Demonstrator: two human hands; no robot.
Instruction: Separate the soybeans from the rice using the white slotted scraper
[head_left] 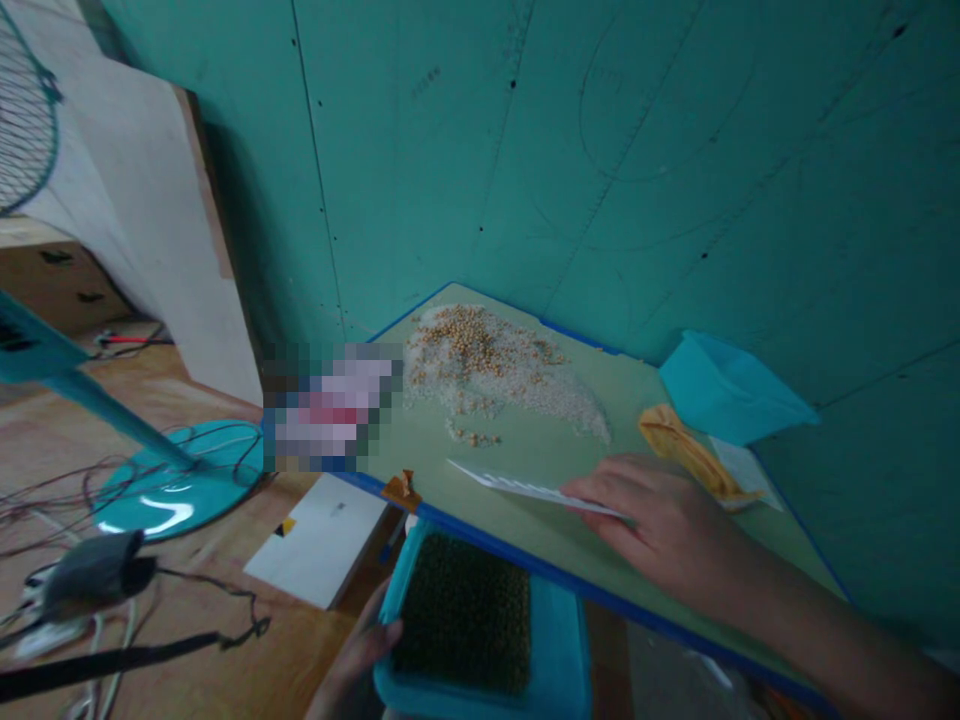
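At seven o'clock in view, the left hand (367,640) clasps a blue container (559,640); at four, the right hand (660,520) pinches a white card (517,487) over the counter (540,440). Beyond, at the card's eleven o'clock, lies a bean-and-grain pile (480,350).

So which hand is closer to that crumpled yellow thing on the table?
Right. The right hand is close by the crumpled yellow thing, on its near side; the left hand is farther off, at the left rim of the blue tub.

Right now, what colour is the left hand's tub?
The tub is turquoise blue, clearest in the head view.
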